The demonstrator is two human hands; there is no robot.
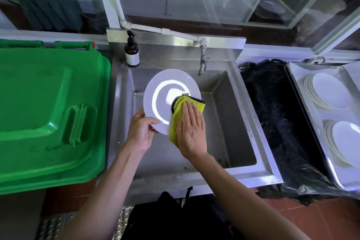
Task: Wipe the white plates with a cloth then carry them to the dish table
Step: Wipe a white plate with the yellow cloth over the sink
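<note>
A white plate (165, 91) is held tilted over the steel sink (229, 122). My left hand (141, 130) grips its near left rim, thumb on top. A yellow cloth (187, 107) with a dark edge lies on the plate's right side. My right hand (191, 128) presses flat on the cloth, fingers straight. Two stacks of white plates, a far stack (329, 91) and a near stack (344, 142), lean in a metal tray (298, 87) at the right.
A green bin lid (48, 111) fills the left side. A brown pump bottle (132, 50) stands at the sink's back left, the tap (203, 60) at the back middle. A black bag (276, 115) lies between sink and tray.
</note>
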